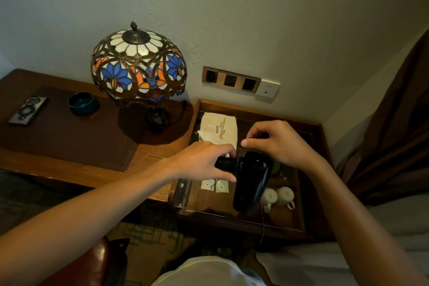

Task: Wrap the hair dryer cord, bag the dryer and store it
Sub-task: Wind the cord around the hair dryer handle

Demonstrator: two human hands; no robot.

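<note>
Head view, item held: my left hand [204, 162] is clamped round the handle of the black hair dryer [251, 183], which hangs over the open drawer [313, 183] at 5 o'clock from frame centre.
Head view, cord: my right hand [276, 144] pinches the black cord [262, 223] by the handle, fingers closed on it; a loose length trails down past the drawer front at 6 o'clock.
Head view, stage (my judgement): wrapping under way; bagging and storing not yet done.
Head view, bag: white cloth bag [218, 129] with printed text, lying flat in the drawer at 12 o'clock from the dryer; contents not visible.
Head view, drawer contents: the bag, two white cups [278, 196] at 3 o'clock from the dryer barrel, two small pale sachets [214, 184] at 9 o'clock.
Head view, desk: stained-glass lamp [139, 65]; dark bowl [82, 102], nothing showing in it; a remote-like object at 9 o'clock.
Risk one: the dangling cord may snag the drawer front or sweep the cups, since it hangs just beside them.
Risk two: slack turns may slip off the handle if my pinch eases.
</note>
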